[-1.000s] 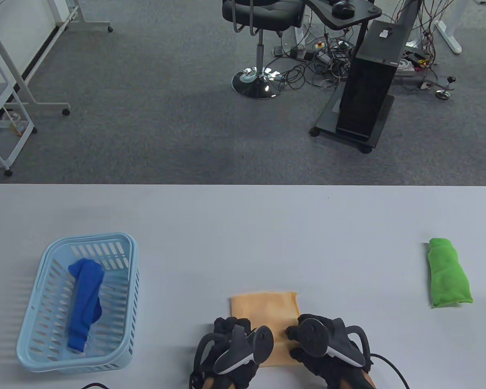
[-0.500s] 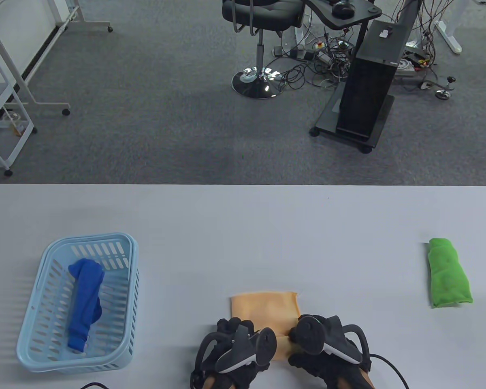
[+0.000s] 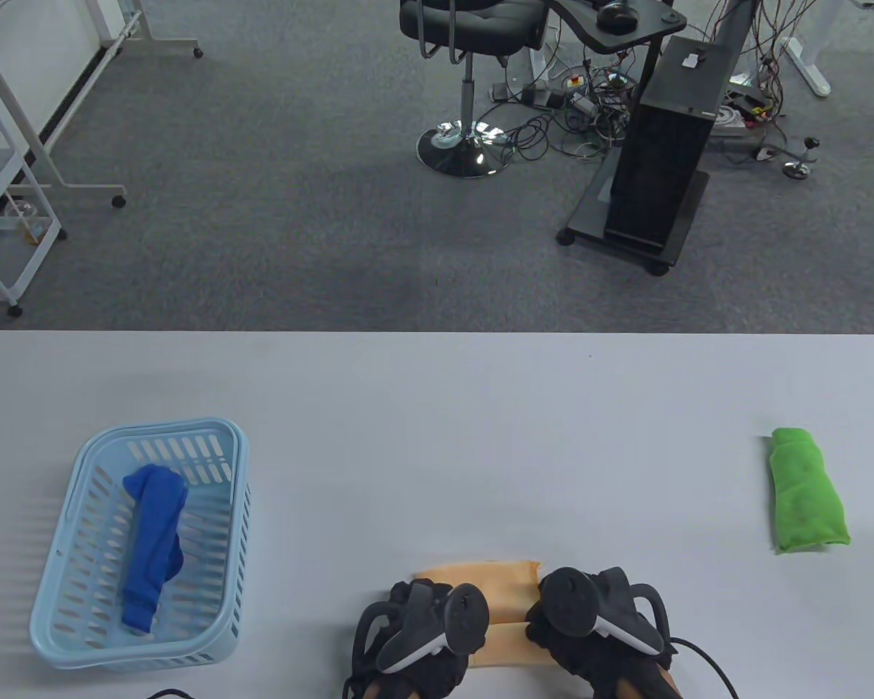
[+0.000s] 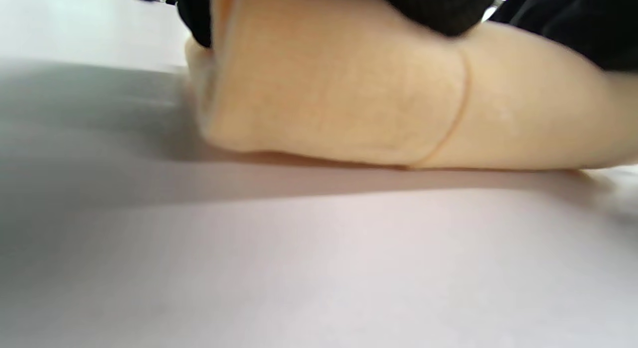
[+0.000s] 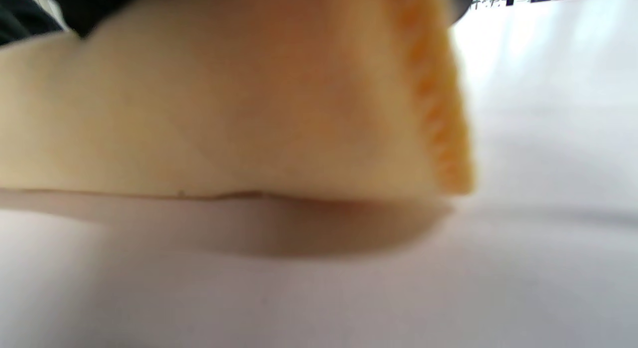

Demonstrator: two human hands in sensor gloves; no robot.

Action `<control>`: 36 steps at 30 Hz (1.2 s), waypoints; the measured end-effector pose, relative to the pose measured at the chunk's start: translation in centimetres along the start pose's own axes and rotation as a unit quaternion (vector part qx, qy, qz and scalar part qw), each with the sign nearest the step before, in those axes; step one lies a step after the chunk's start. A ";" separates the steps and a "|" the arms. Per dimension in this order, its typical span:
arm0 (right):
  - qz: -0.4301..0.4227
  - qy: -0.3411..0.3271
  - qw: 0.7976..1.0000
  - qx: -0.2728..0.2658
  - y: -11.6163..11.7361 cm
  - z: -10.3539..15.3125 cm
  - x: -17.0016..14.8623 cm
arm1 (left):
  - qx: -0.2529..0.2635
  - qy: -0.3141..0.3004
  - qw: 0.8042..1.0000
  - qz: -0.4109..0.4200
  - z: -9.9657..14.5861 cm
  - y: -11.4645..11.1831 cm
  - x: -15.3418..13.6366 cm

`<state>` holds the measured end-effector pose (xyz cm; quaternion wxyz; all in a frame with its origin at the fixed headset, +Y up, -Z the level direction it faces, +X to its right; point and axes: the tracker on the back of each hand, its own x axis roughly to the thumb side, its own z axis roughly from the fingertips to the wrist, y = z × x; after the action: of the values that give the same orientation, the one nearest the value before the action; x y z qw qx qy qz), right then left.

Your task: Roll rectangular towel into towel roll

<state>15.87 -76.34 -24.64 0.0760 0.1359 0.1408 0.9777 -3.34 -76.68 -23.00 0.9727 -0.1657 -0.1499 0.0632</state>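
An orange towel [image 3: 489,579] is seen at the 6 o'clock edge of the grey table [image 3: 437,408], and it is being handled by both gloved hands. The left hand [image 3: 415,633] is placed on the towel's left part, the right hand [image 3: 597,619] on its right part, a tracker being carried on the back of each. In the left wrist view, black fingers [image 4: 433,9] are curled over the top of a thick rolled fold of the towel [image 4: 339,98], so the cloth is gripped there. In the right wrist view the towel [image 5: 239,108] is seen lifted slightly off the table at its stitched end, with a dark glove only glimpsed at the top edge; whether the right fingers are wrapped round the cloth cannot be told. A flat strip of towel is left showing between the wrists at 6 o'clock.

At 9 o'clock a pale blue basket [image 3: 226,437] is set, with a rolled blue towel [image 3: 153,539] laid inside it. At 3 o'clock, well apart, a rolled green towel [image 3: 805,495] is lying on the table.
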 end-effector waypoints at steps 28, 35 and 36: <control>-0.029 0.011 0.994 0.102 0.6 0.6 -0.4 | -0.009 -0.015 1.000 0.025 0.2 -0.1 -1.1; -0.017 -0.035 0.999 -0.031 -0.6 0.6 1.1 | 0.015 0.029 0.999 0.026 -1.0 -0.1 -1.7; -0.006 -0.027 1.000 -0.002 0.0 0.3 1.2 | 0.035 0.045 0.998 0.021 -1.0 0.0 -1.7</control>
<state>14.82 -76.00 -24.10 0.0854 0.1615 0.1379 0.9734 -4.62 -77.26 -24.34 0.9821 -0.1373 -0.1003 0.0812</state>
